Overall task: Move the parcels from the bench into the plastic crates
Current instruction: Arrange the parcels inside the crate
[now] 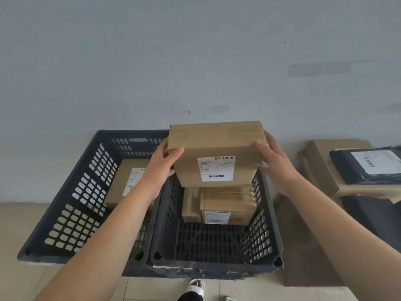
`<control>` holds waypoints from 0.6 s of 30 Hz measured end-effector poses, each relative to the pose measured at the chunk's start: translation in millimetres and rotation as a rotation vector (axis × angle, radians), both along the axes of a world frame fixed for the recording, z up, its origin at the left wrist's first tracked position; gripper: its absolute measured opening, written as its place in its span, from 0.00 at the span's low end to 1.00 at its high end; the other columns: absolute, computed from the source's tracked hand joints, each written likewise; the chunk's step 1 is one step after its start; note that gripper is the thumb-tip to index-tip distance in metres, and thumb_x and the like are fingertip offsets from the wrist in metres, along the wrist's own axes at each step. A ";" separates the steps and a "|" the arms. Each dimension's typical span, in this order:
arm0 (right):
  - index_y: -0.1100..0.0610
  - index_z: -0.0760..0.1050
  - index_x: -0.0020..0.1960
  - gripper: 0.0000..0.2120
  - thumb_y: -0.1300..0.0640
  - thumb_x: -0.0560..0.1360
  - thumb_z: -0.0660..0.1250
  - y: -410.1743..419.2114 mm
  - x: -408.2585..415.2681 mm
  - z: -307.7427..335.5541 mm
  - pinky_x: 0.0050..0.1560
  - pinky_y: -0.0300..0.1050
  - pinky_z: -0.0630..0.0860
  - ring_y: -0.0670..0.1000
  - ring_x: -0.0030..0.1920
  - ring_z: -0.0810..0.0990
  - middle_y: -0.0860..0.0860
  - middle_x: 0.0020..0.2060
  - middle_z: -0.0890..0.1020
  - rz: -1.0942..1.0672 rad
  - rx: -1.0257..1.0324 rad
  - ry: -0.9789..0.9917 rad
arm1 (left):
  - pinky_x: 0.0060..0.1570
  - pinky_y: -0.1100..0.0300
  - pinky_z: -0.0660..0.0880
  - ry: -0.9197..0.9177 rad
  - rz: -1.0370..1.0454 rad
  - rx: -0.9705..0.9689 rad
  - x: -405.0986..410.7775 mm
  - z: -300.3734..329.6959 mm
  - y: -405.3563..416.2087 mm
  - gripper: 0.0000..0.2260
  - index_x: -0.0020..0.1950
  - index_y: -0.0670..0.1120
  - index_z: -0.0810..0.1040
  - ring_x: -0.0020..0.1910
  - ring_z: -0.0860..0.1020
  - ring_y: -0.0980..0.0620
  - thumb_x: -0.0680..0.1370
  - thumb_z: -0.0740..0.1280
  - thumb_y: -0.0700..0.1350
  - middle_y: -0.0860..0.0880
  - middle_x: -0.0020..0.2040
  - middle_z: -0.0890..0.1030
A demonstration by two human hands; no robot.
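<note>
A brown cardboard parcel [214,148] with a white shipping label hangs over the back of the right dark plastic crate [217,260]. My left hand [162,164] grips its left side, thumb on top. My right hand [273,161] presses flat against its right side with straight fingers. Under it, two brown parcels [227,205] stand against that crate's back wall. The left crate [71,203] holds one labelled brown parcel [125,183], partly hidden by my left forearm.
On the bench at the right lie brown cardboard parcels [321,161] with a black poly mailer [368,166] on top. A grey wall stands right behind the crates. My foot in a white slipper [196,287] is on the tiled floor in front.
</note>
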State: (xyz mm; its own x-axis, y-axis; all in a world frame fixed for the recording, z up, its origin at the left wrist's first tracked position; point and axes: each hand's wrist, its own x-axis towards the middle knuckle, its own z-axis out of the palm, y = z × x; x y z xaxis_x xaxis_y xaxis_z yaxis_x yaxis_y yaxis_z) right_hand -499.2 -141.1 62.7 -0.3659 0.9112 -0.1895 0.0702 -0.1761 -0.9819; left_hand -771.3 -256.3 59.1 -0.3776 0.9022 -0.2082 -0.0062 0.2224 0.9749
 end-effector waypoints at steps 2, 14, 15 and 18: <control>0.42 0.64 0.78 0.23 0.53 0.85 0.63 22.2 -15.1 -0.1 0.48 0.40 0.78 0.39 0.54 0.84 0.39 0.56 0.84 -0.062 -0.009 -0.008 | 0.73 0.38 0.68 -0.001 0.004 -0.007 -14.7 -2.1 30.3 0.29 0.78 0.58 0.67 0.71 0.73 0.51 0.79 0.71 0.57 0.54 0.70 0.77; 0.49 0.62 0.81 0.27 0.59 0.84 0.63 108.7 -52.0 -82.4 0.57 0.40 0.74 0.51 0.66 0.77 0.51 0.70 0.76 -0.170 -0.001 -0.338 | 0.68 0.53 0.69 0.132 -0.110 -0.129 -48.7 -76.9 138.9 0.32 0.82 0.56 0.61 0.71 0.71 0.52 0.81 0.71 0.47 0.53 0.74 0.73; 0.49 0.62 0.81 0.26 0.59 0.85 0.63 112.5 -53.8 -86.9 0.53 0.36 0.74 0.50 0.65 0.77 0.51 0.70 0.76 -0.171 -0.001 -0.356 | 0.70 0.52 0.69 0.152 -0.101 -0.141 -48.6 -82.2 141.6 0.32 0.82 0.57 0.60 0.73 0.70 0.50 0.81 0.71 0.46 0.52 0.76 0.71; 0.46 0.64 0.80 0.25 0.55 0.85 0.63 122.5 -59.5 -93.2 0.52 0.35 0.77 0.50 0.67 0.77 0.49 0.71 0.76 -0.183 -0.003 -0.359 | 0.76 0.45 0.66 0.208 -0.099 -0.133 -50.4 -91.5 151.2 0.29 0.81 0.60 0.61 0.77 0.66 0.49 0.83 0.68 0.48 0.52 0.80 0.67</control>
